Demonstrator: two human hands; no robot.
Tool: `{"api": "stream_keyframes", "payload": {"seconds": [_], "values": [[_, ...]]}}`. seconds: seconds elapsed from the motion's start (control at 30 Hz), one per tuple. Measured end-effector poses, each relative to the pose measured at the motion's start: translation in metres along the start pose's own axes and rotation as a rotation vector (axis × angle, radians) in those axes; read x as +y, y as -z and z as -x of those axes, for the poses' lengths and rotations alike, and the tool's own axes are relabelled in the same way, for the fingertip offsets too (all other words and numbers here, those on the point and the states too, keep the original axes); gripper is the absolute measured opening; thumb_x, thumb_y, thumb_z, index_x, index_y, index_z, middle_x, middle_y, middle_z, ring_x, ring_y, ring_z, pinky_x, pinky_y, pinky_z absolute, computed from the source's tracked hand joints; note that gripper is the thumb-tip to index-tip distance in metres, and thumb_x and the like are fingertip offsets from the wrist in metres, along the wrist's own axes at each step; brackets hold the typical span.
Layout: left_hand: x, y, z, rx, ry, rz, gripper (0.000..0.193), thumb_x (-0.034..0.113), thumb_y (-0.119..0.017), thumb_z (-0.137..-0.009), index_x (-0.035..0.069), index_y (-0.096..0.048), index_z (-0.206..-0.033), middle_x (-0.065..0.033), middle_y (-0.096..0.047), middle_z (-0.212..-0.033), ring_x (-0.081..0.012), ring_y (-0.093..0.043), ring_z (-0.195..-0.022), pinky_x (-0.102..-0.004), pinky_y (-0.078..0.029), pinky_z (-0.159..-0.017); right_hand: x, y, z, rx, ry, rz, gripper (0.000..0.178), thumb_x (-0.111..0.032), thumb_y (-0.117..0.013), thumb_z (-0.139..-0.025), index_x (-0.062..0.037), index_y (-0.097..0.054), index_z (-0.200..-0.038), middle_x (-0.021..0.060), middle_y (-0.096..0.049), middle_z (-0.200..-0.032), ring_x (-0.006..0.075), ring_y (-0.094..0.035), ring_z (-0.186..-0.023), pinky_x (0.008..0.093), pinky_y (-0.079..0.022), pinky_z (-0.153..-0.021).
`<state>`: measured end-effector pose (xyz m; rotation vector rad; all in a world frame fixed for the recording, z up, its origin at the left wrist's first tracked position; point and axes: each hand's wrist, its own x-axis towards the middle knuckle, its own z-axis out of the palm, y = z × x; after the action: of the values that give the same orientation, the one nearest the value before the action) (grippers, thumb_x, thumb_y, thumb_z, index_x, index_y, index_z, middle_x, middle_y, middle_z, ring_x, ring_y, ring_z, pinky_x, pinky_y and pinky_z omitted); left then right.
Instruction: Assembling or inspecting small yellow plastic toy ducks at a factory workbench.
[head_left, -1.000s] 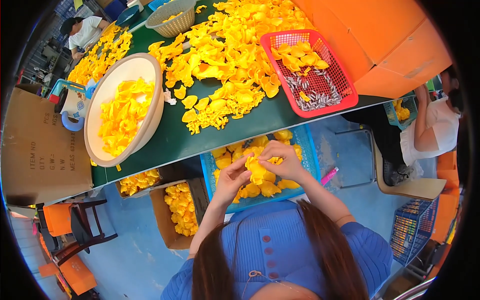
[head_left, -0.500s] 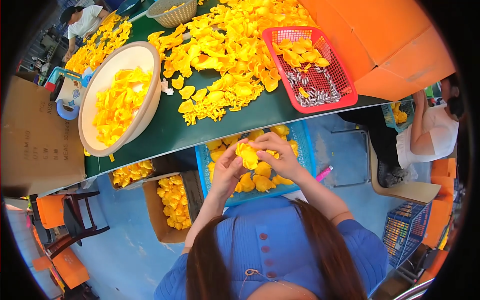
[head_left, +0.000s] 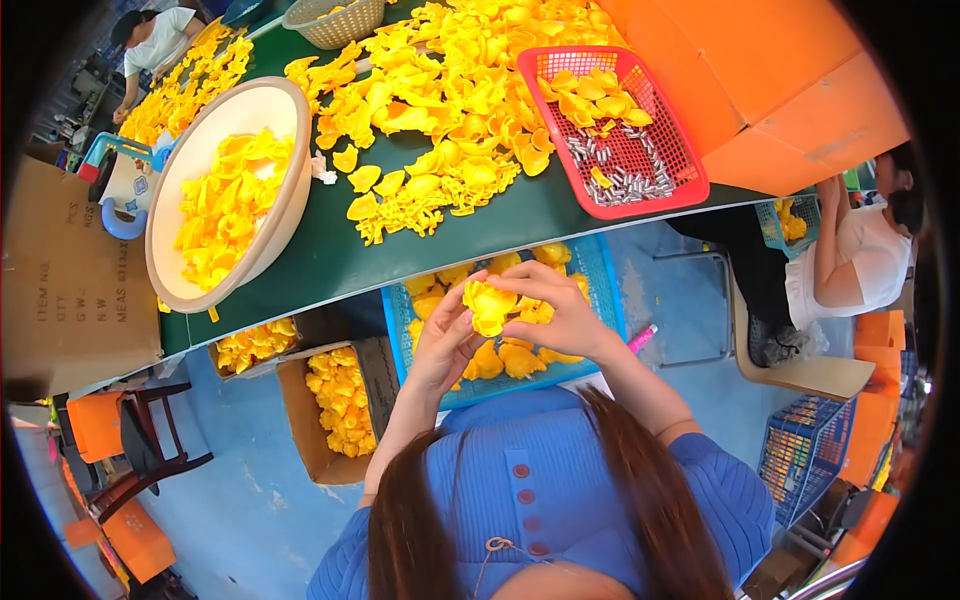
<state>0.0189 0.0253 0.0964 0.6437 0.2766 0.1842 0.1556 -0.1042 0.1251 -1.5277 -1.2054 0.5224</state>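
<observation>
In front of my chest I hold a yellow moulded plastic piece (head_left: 489, 306), cupped and irregular in outline. My left hand (head_left: 445, 343) has its fingers closed on the piece's left side. My right hand (head_left: 562, 312) grips it from the right with thumb and fingertips. Directly below both hands is a blue plastic basket (head_left: 611, 290) with several rounded yellow pieces (head_left: 518, 360) in it. Part of that basket's contents is hidden by my hands.
A green table (head_left: 335, 255) bears heaped yellow pieces (head_left: 440, 110), a large cream basin (head_left: 296, 180) and a red basket (head_left: 695, 185) with small metal cylinders. An orange box (head_left: 800, 110) stands right. Cardboard boxes (head_left: 310, 440) sit on the floor. Other people sit far left and right.
The yellow piece has turned in my fingers and shows a more open, cupped side. Both hands stay close together around it, and the whole view has shifted slightly.
</observation>
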Motion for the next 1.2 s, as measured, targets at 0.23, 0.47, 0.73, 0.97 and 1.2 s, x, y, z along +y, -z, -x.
{"api": "stream_keyframes", "payload": {"seconds": [0.23, 0.47, 0.73, 0.97, 1.2], "values": [[0.004, 0.001, -0.001, -0.049, 0.073, 0.093, 0.055, 0.016, -0.056, -0.089, 0.007, -0.031, -0.137, -0.0116, -0.049, -0.127, -0.0212, -0.054, -0.112, -0.0307, -0.046, -0.094, -0.006, 0.007, -0.004, -0.022, 0.053, 0.085, 0.05, -0.015, -0.075, -0.07, -0.0079, -0.059, -0.117, 0.0098, -0.057, -0.107, 0.0249, -0.056, -0.1, 0.0325, -0.045, -0.085], [0.004, 0.002, 0.005, -0.031, 0.029, 0.018, 0.054, 0.014, -0.056, -0.088, 0.006, -0.032, -0.136, -0.0139, -0.05, -0.125, -0.0249, -0.059, -0.103, -0.0296, -0.051, -0.086, -0.02, 0.083, -0.017, 0.385, 0.09, 0.372, 0.028, -0.009, -0.067, -0.076, -0.0043, -0.064, -0.103, 0.0098, -0.061, -0.101, 0.0198, -0.058, -0.095, 0.0293, -0.045, -0.084], [0.005, 0.002, 0.004, -0.005, 0.026, -0.008, 0.053, 0.013, -0.056, -0.088, 0.005, -0.033, -0.136, -0.0141, -0.051, -0.124, -0.0246, -0.06, -0.101, -0.0287, -0.051, -0.086, 0.049, 0.176, -0.052, 0.113, -0.548, 0.853, 0.026, -0.008, -0.073, -0.065, -0.0005, -0.065, -0.088, 0.0142, -0.063, -0.082, 0.0251, -0.061, -0.077, 0.0333, -0.048, -0.069], [0.002, 0.011, 0.007, 0.027, 0.013, -0.028, 0.053, 0.012, -0.056, -0.088, 0.005, -0.034, -0.135, -0.0139, -0.052, -0.123, -0.0241, -0.06, -0.103, -0.0282, -0.051, -0.086, 0.077, 0.179, -0.074, 0.091, -0.504, 0.796, 0.02, -0.002, -0.07, -0.063, 0.0022, -0.064, -0.082, 0.0121, -0.065, -0.075, 0.021, -0.063, -0.071, 0.0299, -0.049, -0.066], [0.006, 0.009, 0.007, 0.072, -0.015, -0.039, 0.053, 0.012, -0.057, -0.088, 0.005, -0.035, -0.135, -0.0137, -0.053, -0.122, -0.0234, -0.06, -0.103, -0.0271, -0.051, -0.085, 0.072, 0.172, -0.07, 0.19, -0.301, 0.684, 0.019, 0.001, -0.065, -0.065, 0.0016, -0.063, -0.084, 0.0105, -0.063, -0.075, 0.0195, -0.061, -0.071, 0.0291, -0.049, -0.067]]}}
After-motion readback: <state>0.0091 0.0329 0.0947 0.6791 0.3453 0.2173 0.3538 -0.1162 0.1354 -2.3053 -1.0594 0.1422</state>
